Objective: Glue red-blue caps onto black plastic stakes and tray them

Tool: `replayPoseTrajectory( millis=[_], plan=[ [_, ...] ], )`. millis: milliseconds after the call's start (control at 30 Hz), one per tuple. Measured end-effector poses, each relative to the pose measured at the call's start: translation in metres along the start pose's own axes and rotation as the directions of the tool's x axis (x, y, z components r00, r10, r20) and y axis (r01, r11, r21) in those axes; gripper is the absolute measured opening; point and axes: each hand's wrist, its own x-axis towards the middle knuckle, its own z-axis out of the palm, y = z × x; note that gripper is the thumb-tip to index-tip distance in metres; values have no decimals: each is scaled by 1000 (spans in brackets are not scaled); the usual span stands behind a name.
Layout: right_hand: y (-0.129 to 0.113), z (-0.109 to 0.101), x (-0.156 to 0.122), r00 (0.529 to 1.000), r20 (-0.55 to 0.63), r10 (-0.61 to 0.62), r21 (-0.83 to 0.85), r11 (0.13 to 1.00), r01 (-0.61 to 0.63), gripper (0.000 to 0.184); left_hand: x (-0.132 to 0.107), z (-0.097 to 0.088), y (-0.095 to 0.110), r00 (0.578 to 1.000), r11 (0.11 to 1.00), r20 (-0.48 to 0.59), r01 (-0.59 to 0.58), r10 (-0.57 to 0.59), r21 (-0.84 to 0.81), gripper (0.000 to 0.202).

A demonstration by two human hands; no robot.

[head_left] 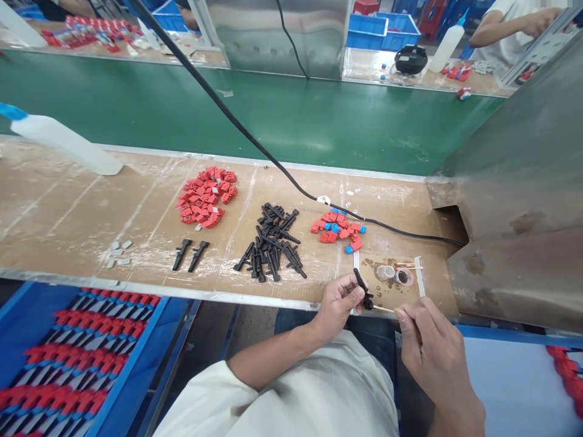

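My left hand (339, 303) pinches a black toy gun (364, 292) above the table's front edge. Between the fingertips of my right hand (432, 343) is a thin wooden stick (383, 309), its far end at the lower end of the gun. Just beyond my hands stand two small cups, a pale one (385, 272) and one with dark contents (403, 277), with stained cardboard around them. A heap of black toy guns (273, 237) lies left of my left hand, and two more guns (190, 255) lie apart. Red and blue toy arms (339, 229) sit behind my hands.
Red toy parts (207, 197) and small grey pieces (119, 254) lie farther left, near a white bottle (68, 142). A black cable (255, 142) crosses the view. Metal housing (514, 243) bounds the right. A blue crate (132, 364) holds assembled parts. Across the green belt (273, 115), another person's arm (505, 30) shows.
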Motion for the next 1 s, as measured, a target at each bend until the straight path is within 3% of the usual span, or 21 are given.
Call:
replayPoseTrajectory(
  millis=[267,400,767,1000],
  plan=[
    [-3,5,-4,1000,-14,-12,-105,994,11,19,-9,5,7,983,955,77,-182,168,235,50],
    [-1,8,-1,1000,-19,-13,-95,995,11,20,-12,3,6,978,941,82,-205,190,269,50],
    [9,11,-1,994,-29,110,146,984,-104,18,-3,-4,1,998,1000,63,1,-1,-2,53],
    [8,1,-9,959,-35,282,380,891,-248,23,-2,0,11,991,973,51,133,-125,-188,54]
  ],
)
